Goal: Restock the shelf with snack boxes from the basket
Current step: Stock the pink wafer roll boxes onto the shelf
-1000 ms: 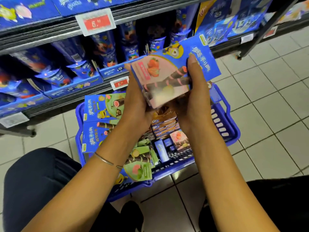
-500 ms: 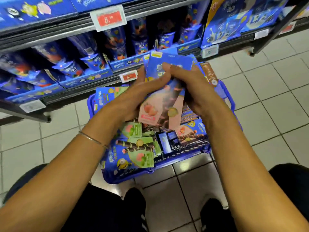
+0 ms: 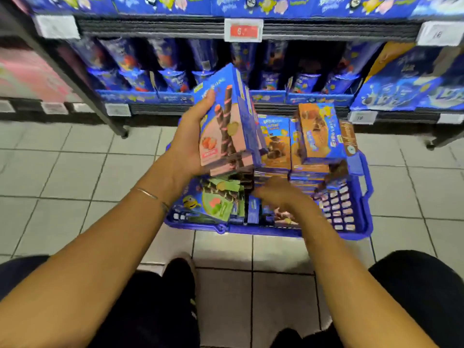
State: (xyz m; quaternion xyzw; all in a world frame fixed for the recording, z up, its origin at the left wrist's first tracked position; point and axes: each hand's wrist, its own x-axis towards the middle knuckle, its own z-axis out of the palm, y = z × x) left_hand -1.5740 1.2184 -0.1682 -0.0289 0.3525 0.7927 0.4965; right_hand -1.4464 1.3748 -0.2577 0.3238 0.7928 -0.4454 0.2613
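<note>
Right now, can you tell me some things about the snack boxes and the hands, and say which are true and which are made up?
1. The left hand holds pink boxes above the basket. True.
2. The right hand is up on the shelf. False: it reaches down into the basket.
3. The basket is red. False: it is blue.
4. Orange boxes are stacked in the basket. True.
5. The basket sits on the tiled floor. True.

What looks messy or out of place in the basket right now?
Nothing looks spilled or damaged. The basket is untidy, though: green boxes lie flat at its left, while orange boxes sit tilted on a stack at the right. The left hand holds pink boxes.
</note>
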